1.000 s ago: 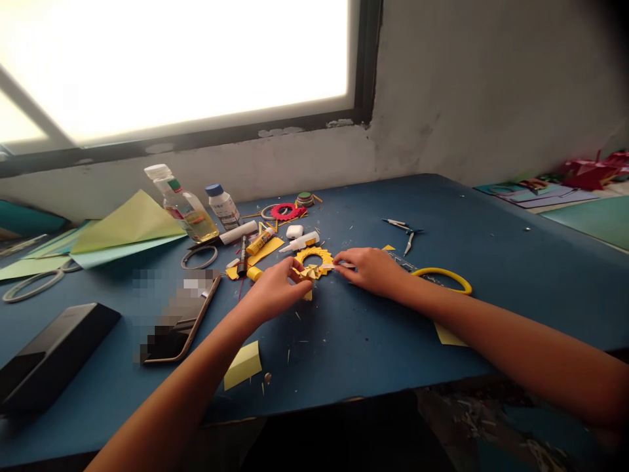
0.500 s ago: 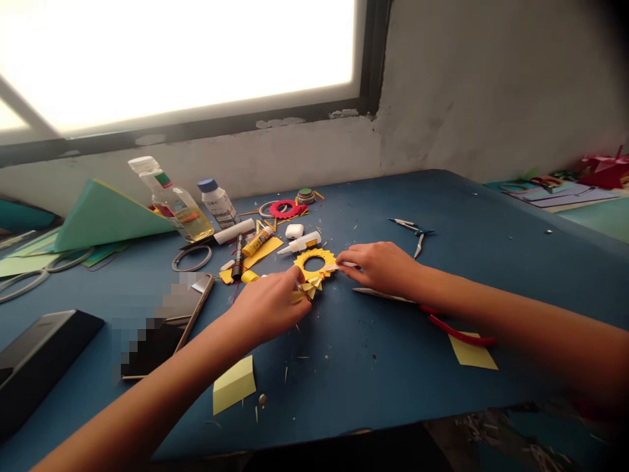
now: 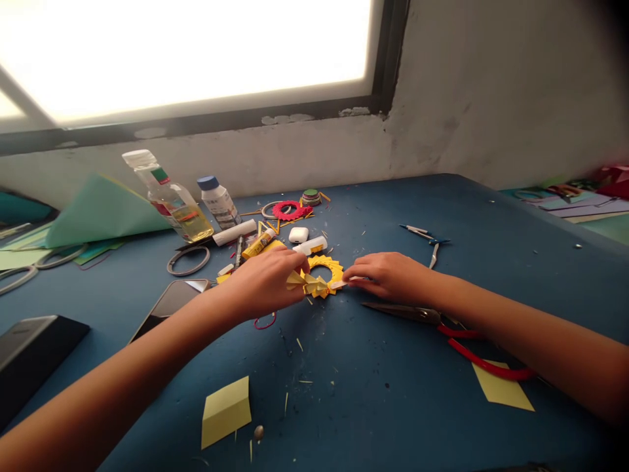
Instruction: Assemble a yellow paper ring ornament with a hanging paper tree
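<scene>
Near the middle of the frame, the left hand (image 3: 268, 283) is pinching the folded yellow points at the near-left edge of a yellow paper ring (image 3: 322, 275), fingers closed on them. The ring is lying flat on the blue table (image 3: 373, 387), its hole facing up, so it has no clear long axis. The right hand (image 3: 390, 276) is closing its fingertips on a small pale strip (image 3: 339, 284) that runs left to right and touches the ring's right edge. Red-handled scissors (image 3: 442, 328) are lying just below the right wrist, blades pointing left.
</scene>
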{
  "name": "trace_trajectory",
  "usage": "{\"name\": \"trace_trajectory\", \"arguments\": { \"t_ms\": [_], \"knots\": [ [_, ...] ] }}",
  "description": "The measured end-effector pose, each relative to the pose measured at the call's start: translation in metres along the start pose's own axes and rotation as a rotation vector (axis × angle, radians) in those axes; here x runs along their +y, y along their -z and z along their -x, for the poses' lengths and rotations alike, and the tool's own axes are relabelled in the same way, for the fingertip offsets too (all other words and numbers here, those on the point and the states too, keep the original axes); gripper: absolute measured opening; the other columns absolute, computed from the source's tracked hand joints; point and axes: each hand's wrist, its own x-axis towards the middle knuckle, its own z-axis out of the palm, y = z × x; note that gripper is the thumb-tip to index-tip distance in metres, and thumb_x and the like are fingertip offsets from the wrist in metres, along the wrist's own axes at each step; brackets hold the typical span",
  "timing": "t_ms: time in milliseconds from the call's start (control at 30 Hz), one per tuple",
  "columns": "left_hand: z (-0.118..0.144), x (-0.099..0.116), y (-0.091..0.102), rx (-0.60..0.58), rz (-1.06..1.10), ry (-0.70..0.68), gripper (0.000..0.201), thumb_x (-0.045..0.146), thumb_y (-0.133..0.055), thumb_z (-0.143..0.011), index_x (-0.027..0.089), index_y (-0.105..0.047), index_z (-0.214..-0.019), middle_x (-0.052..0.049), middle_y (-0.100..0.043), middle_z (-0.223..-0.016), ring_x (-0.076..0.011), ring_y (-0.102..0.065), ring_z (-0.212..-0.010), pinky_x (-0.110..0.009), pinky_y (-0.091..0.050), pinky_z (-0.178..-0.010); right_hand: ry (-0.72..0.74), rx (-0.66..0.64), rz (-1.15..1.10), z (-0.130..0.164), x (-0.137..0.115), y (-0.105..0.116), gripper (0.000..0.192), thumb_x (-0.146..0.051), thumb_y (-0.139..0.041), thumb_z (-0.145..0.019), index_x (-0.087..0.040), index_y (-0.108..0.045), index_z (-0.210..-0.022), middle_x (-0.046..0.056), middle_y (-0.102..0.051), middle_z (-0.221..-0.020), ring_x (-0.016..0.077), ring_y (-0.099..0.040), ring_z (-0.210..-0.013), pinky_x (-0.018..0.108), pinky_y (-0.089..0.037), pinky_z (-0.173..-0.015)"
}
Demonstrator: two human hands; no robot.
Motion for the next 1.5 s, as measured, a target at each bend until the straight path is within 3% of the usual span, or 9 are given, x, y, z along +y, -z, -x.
{"name": "trace_trajectory", "arguments": {
  "t_ms": [267, 600, 800, 1000, 1133, 1300, 1500],
  "knots": [
    [-0.020, -0.015, -0.003, 0.056, -0.129, -0.271, 0.017, 0.021, -0.053, -0.079, 0.018, -0.064, -0.092, -0.006, -0.061, -0.089, -0.0218, -0.054, -0.088, -0.035, -0.042, -0.081, 0.022, 0.007, 0.034, 0.001, 0.001, -0.003, 0.027, -0.031, -0.041, -0.095, -0.022, -0.065, -0.103, 0.004, -0.067, -0.089, 0.0153, -0.061, -0.073, 0.025, -0.035, -0.060],
    [-0.028, -0.017, -0.007, 0.074, -0.128, -0.406, 0.027, 0.009, -0.040, -0.084, 0.016, -0.060, -0.101, -0.008, -0.057, -0.103, -0.0191, -0.056, -0.097, -0.032, -0.045, -0.085, 0.019, 0.020, -0.119, 0.001, 0.003, -0.008, 0.027, -0.030, -0.042, -0.093, -0.019, -0.064, -0.104, 0.007, -0.068, -0.094, 0.0163, -0.063, -0.077, 0.027, -0.042, -0.069],
    [-0.021, -0.011, -0.004, 0.141, -0.250, -0.507, 0.025, 0.011, -0.039, -0.089, 0.016, -0.061, -0.100, -0.009, -0.058, -0.101, -0.0194, -0.054, -0.095, -0.031, -0.046, -0.079, -0.010, 0.024, -0.090, 0.003, -0.003, -0.008, 0.026, -0.029, -0.042, -0.093, -0.020, -0.064, -0.103, 0.007, -0.068, -0.093, 0.0166, -0.063, -0.074, 0.027, -0.040, -0.065],
    [0.004, 0.007, -0.009, 0.198, -0.417, -0.568, 0.029, 0.014, -0.033, -0.095, 0.015, -0.062, -0.101, -0.009, -0.064, -0.098, -0.0200, -0.057, -0.089, -0.035, -0.046, -0.080, -0.024, 0.010, -0.041, 0.004, -0.009, -0.005, 0.028, -0.031, -0.039, -0.094, -0.021, -0.064, -0.104, 0.006, -0.068, -0.093, 0.0168, -0.063, -0.075, 0.026, -0.039, -0.065],
    [0.023, 0.012, -0.026, 0.288, -0.381, -0.514, 0.026, 0.013, -0.036, -0.093, 0.014, -0.062, -0.099, -0.008, -0.066, -0.094, -0.0194, -0.060, -0.082, -0.034, -0.047, -0.074, -0.038, 0.002, -0.063, 0.004, -0.011, -0.004, 0.029, -0.032, -0.039, -0.094, -0.022, -0.064, -0.105, 0.006, -0.068, -0.095, 0.0181, -0.064, -0.079, 0.026, -0.040, -0.067],
    [0.035, 0.015, -0.040, 0.326, -0.063, -0.284, 0.016, 0.020, -0.047, -0.088, 0.017, -0.061, -0.095, -0.007, -0.067, -0.096, -0.0191, -0.062, -0.082, -0.031, -0.049, -0.073, -0.044, 0.022, -0.120, 0.004, -0.011, -0.004, 0.027, -0.032, -0.042, -0.093, -0.021, -0.064, -0.105, 0.007, -0.069, -0.097, 0.0184, -0.064, -0.082, 0.027, -0.042, -0.070],
    [0.037, 0.017, -0.044, 0.223, 0.206, -0.142, 0.018, 0.021, -0.051, -0.084, 0.019, -0.058, -0.100, -0.005, -0.065, -0.100, -0.0177, -0.063, -0.087, -0.028, -0.049, -0.075, -0.055, 0.035, -0.212, 0.005, -0.008, -0.006, 0.026, -0.032, -0.045, -0.091, -0.022, -0.065, -0.105, 0.005, -0.071, -0.098, 0.0182, -0.064, -0.083, 0.027, -0.042, -0.071]
  ]
}}
